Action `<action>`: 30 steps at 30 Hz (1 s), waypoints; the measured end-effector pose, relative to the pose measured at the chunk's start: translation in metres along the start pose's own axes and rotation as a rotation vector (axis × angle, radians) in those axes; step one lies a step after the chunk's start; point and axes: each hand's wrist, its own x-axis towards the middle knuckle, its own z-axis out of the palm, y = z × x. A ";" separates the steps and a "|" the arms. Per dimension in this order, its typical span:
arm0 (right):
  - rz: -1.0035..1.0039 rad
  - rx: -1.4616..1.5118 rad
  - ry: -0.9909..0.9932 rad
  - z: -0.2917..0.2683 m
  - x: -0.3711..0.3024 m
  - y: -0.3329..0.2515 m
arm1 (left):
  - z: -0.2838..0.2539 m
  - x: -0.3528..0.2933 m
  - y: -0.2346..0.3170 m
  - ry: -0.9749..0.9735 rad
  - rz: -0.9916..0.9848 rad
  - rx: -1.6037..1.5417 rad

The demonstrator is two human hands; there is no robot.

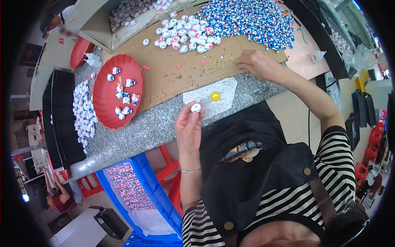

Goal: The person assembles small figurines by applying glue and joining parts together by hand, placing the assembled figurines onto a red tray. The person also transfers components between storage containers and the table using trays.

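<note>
My left hand (189, 131) is closed, pinching a small white figurine head (196, 108) between thumb and fingers above the near edge of the grey speckled worktop (119, 144). Just beyond it lies a pale sheet (226, 88) bearing a round yellow blob or disc (215, 96). Farther right, my right hand (257, 64) rests low over the cardboard (164, 84), its fingers drawn together near some tiny scraps. What its fingertips hold, if anything, is too small to make out. Beyond lie a cluster of white heads (185, 35) and a large heap of small blue-and-white pieces (251, 22).
A red scalloped tray (103, 92) holds several assembled figurines; more figurines (83, 111) lie to its left beside a black bin (59, 119). A white bottle (317, 56) lies at the far right. Below the worktop is a blue crate (154, 183). Other people work at the left.
</note>
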 end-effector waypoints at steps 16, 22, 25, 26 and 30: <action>-0.397 0.006 -0.093 0.037 0.010 -0.075 | 0.003 -0.011 0.010 0.033 0.217 0.390; -0.369 0.070 0.040 0.034 0.004 -0.077 | 0.006 -0.005 -0.004 0.050 0.203 0.416; -0.219 0.199 0.111 0.028 -0.001 -0.083 | 0.011 0.002 -0.014 0.031 0.279 0.524; -0.114 0.312 0.138 0.027 -0.002 -0.086 | 0.013 0.003 -0.016 0.031 0.320 0.584; 0.364 0.816 -0.012 0.023 -0.008 -0.096 | 0.021 0.006 -0.025 0.018 0.470 0.785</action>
